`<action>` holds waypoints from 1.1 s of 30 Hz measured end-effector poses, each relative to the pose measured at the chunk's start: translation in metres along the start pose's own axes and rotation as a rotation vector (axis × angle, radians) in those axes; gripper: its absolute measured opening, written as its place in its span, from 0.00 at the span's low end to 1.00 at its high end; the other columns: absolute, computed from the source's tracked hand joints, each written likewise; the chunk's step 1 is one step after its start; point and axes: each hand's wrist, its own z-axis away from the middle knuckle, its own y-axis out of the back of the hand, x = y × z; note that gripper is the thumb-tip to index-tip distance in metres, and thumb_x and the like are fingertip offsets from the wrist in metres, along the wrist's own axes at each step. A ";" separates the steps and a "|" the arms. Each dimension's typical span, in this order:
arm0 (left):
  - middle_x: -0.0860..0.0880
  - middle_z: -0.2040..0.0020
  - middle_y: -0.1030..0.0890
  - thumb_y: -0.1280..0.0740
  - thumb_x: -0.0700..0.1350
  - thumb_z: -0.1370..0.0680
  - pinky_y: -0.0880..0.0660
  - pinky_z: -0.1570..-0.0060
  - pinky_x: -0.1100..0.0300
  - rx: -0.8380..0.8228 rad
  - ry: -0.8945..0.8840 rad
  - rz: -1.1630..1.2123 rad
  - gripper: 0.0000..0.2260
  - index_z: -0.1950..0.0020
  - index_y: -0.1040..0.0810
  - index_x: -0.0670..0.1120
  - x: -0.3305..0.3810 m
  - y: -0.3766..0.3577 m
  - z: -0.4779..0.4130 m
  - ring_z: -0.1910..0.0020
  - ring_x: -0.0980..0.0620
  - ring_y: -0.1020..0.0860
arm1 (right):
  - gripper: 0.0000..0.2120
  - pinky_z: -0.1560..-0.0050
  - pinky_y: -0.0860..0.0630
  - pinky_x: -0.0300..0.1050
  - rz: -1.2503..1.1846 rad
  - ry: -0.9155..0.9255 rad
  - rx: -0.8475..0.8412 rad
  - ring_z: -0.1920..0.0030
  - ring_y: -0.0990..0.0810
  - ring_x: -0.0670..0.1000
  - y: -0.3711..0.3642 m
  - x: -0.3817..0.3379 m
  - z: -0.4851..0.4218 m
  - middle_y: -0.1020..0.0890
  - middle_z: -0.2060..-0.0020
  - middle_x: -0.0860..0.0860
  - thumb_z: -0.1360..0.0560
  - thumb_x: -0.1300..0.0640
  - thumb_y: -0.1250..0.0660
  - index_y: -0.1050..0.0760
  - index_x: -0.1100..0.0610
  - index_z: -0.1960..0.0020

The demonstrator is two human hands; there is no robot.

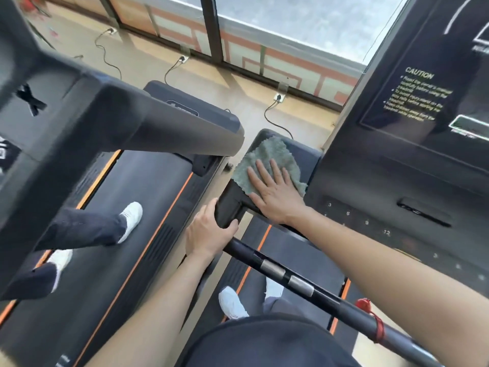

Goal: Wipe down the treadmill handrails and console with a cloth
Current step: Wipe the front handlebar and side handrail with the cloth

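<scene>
Pale wooden floor [238, 83] runs along a big window [291, 22] at the far side, with wall sockets [277, 98] low down and a black cable [275, 120] trailing from one toward the machine I'm watching. From the head camera I look down over a treadmill whose console [423, 160] fills the right of the view, tilted, with a white caution label [420, 94] and a column of number keys [366, 222] on its dark face. The grey-green cloth [267, 157] lies spread on the flat black arm [235, 192] at the console's left edge, its far corner hanging over the motor hood [304, 154] beyond. The right hand [275, 192] lies palm down on the cloth's near half, fingers [264, 173] straight and slightly spread, pressing it flat rather than bunching it. Just beside it, the left hand [209, 229] grasps the black end of the rail [304, 284] where it meets that arm, fingers curled over the top and thumb hooked round the near side. The rail slants down to the lower right, carrying two silver pads [272, 268] and, further along, a red cord [375, 324] tied round it. Below the rail I see the dark belt [304, 250] with orange edging and the person's white shoe [232, 303]. To the left stands a second treadmill [127, 181], where another person's dark trouser leg [82, 226] and white shoe [132, 213] rest on the belt.
</scene>
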 end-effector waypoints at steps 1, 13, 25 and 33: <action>0.52 0.37 0.21 0.29 0.60 0.28 0.27 0.44 0.52 0.002 -0.001 -0.001 0.31 0.27 0.31 0.54 0.000 0.000 0.000 0.38 0.46 0.22 | 0.30 0.22 0.61 0.62 0.007 0.052 -0.001 0.21 0.68 0.57 -0.004 -0.006 0.005 0.63 0.20 0.47 0.17 0.39 0.57 0.65 0.44 0.19; 0.52 0.35 0.22 0.29 0.60 0.28 0.26 0.43 0.49 0.006 -0.018 -0.007 0.32 0.26 0.32 0.54 -0.006 -0.005 -0.002 0.37 0.46 0.23 | 0.28 0.23 0.65 0.64 0.033 0.007 0.071 0.20 0.66 0.56 0.020 0.022 -0.042 0.59 0.19 0.44 0.19 0.34 0.60 0.59 0.35 0.21; 0.53 0.34 0.23 0.30 0.61 0.28 0.27 0.40 0.49 -0.007 -0.026 0.020 0.32 0.26 0.32 0.53 -0.009 -0.004 -0.003 0.35 0.47 0.24 | 0.31 0.24 0.67 0.64 0.033 -0.213 -0.041 0.22 0.71 0.58 0.022 0.025 -0.014 0.66 0.21 0.47 0.19 0.35 0.62 0.67 0.43 0.20; 0.52 0.38 0.23 0.31 0.63 0.29 0.26 0.43 0.48 -0.018 -0.022 0.028 0.33 0.27 0.32 0.53 -0.007 -0.002 -0.002 0.37 0.46 0.23 | 0.32 0.22 0.61 0.62 0.063 -0.012 -0.050 0.21 0.67 0.56 -0.005 -0.023 0.031 0.64 0.20 0.42 0.18 0.35 0.57 0.65 0.42 0.20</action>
